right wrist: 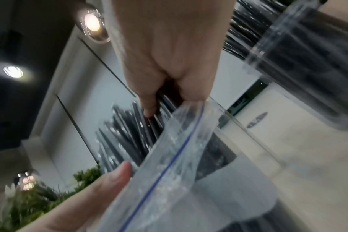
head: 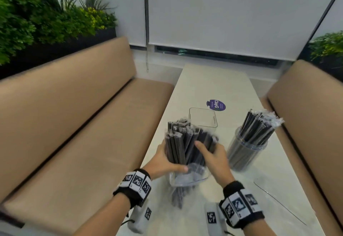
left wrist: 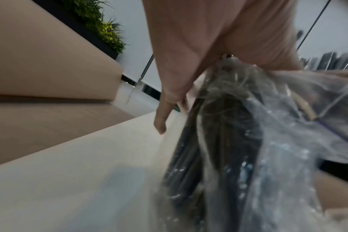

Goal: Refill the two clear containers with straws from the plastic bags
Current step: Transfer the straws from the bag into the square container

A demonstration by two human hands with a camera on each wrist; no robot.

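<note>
A bundle of dark wrapped straws (head: 185, 143) sticks up out of a clear zip bag (head: 187, 178) above the near part of the white table (head: 213, 87). My left hand (head: 165, 163) grips the bundle and bag from the left, thumb across the bag. My right hand (head: 213, 156) grips the straws from the right. Just behind stands an empty square clear container (head: 213, 122). A round clear container (head: 241, 159) at the right is full of straws. In the left wrist view my left hand (left wrist: 209, 39) is against the bag (left wrist: 268, 141). In the right wrist view the fingers (right wrist: 149, 106) of my right hand (right wrist: 169, 47) curl onto the straws (right wrist: 125, 141) above the bag (right wrist: 179, 149).
A flat clear plastic sheet or bag (head: 278, 200) lies on the table at the near right. A purple sticker (head: 215, 105) sits beyond the square container. Tan benches (head: 74, 124) flank the table on both sides, with plants (head: 37, 12) behind.
</note>
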